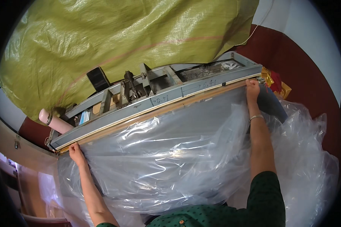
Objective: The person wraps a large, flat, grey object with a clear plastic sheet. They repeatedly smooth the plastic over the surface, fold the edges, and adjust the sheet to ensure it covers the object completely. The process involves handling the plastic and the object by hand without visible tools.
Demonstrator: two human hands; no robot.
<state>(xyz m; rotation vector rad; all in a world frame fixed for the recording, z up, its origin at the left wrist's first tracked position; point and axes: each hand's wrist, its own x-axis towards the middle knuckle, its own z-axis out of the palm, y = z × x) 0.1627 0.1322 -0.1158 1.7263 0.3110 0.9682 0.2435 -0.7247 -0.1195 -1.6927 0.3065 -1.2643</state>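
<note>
Clear plastic film (155, 159) spreads in front of me and hangs in shiny folds, its far edge lying along a long brown strip (166, 108) on the front of a grey metal frame (121, 115). At the strip's left end my left hand (76, 154) is closed, pinching the film's edge. My right hand (252, 90) is closed on the same edge near the right end, higher up in view. The fingertips of both hands are partly hidden against the strip.
Inside the frame are crossbars and small metal parts. A pink bottle (56, 121) leans at its left end; a dark phone-like slab (98, 79) stands behind. Yellow-green woven sheeting (121, 34) covers the back. More loose film (299, 159) heaps at right, near gold and red wrapping (277, 84).
</note>
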